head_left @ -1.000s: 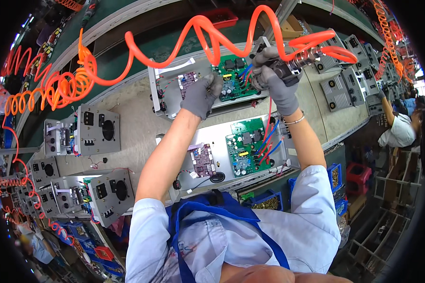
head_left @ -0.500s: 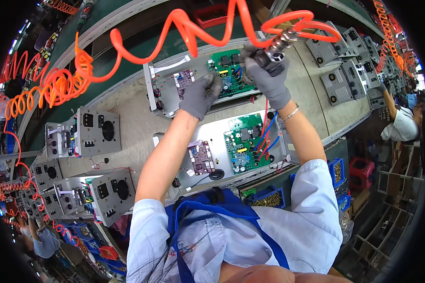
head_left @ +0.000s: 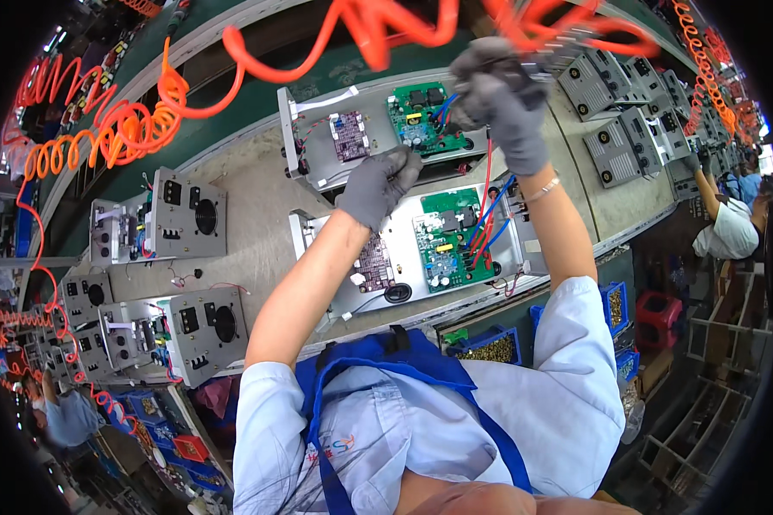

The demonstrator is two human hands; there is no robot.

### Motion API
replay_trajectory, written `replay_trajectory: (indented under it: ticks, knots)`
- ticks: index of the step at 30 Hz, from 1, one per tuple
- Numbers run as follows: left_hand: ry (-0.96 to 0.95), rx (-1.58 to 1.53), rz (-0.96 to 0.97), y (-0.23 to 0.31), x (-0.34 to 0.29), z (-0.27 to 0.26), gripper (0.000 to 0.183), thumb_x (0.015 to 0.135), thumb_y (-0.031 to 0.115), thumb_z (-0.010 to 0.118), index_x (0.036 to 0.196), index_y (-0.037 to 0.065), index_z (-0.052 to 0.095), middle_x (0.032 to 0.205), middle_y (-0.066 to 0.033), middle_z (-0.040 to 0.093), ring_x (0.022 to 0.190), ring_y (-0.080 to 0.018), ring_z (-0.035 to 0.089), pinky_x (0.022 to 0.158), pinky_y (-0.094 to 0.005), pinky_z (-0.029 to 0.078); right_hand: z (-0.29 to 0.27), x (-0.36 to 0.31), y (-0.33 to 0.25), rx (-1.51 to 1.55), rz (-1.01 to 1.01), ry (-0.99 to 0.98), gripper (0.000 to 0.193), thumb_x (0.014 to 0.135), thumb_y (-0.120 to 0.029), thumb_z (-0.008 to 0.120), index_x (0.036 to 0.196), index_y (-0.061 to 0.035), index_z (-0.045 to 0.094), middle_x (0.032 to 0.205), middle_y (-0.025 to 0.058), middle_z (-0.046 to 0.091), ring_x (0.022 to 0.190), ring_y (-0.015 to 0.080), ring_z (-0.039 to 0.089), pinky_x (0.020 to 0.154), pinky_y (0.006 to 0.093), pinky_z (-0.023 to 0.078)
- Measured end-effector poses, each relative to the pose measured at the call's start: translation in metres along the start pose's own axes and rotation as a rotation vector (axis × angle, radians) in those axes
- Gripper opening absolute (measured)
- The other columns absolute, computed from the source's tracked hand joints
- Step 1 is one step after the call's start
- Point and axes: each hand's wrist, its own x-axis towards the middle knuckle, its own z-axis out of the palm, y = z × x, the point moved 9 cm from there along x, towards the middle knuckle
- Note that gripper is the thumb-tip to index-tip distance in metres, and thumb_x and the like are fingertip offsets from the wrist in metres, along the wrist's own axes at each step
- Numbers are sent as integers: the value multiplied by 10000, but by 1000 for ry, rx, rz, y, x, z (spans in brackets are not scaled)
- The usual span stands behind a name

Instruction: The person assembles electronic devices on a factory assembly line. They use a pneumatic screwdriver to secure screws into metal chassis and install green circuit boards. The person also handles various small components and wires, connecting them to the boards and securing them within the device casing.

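Note:
My right hand (head_left: pixel 508 112), in a grey glove, is closed on an air screwdriver (head_left: pixel 563 53) that hangs on an orange coiled hose (head_left: pixel 313 50). The tool is smeared by motion, over the right end of the far metal chassis (head_left: pixel 322 163). That chassis carries a green circuit board (head_left: pixel 417 118) and a small purple board (head_left: pixel 349 136). My gloved left hand (head_left: pixel 381 185) has its fingertips pinched together at the chassis's near side; what they hold, if anything, is hidden. Partly beneath this hand lies the near chassis (head_left: pixel 400 230), with another green board (head_left: pixel 447 245) and red and blue wires (head_left: pixel 488 230).
Grey units with round fans (head_left: pixel 206 217) stand on the left of the bench, and more grey units (head_left: pixel 614 148) on the right. Blue bins of small brass-coloured parts (head_left: pixel 494 348) sit by the near edge. A co-worker (head_left: pixel 730 230) is at far right.
My left hand has come off the far green board to the near side of that chassis. My right hand has risen a little with the screwdriver, and the coiled hose has swung.

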Motion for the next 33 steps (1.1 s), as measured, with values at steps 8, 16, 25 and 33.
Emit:
replay_trajectory:
  ticks: [8,16,25,33]
  knots:
    - [-140,-307,-207,-21,-35,24,257,920,213,544,1041,-10,504,946,-116,582,739,-153,600,534,-220,534,-2,-36,-87,226,-221,160,391,736,-98,506,1122,-33,495,952,135,580,820,248,592,697,359,507]
    - [-218,-416,-222,-27,-37,29,232,890,202,588,986,-1,530,865,-86,583,695,-130,603,499,-209,521,-6,-64,-98,194,-287,260,412,714,-115,520,1117,-41,487,951,117,576,820,249,600,700,399,529]
    - [-375,-213,-267,-24,-38,30,295,893,281,583,991,12,514,861,-66,528,710,-140,561,543,-216,514,-4,-72,-109,177,-359,311,413,710,-133,505,1111,-35,489,935,150,603,819,261,598,686,387,528]
    - [247,-121,44,-19,-18,-37,377,914,248,520,1095,-81,482,987,-186,524,876,-266,568,726,-349,554,26,-91,-87,66,-40,300,349,755,-16,445,1103,-17,467,863,174,572,660,193,561,533,328,503]
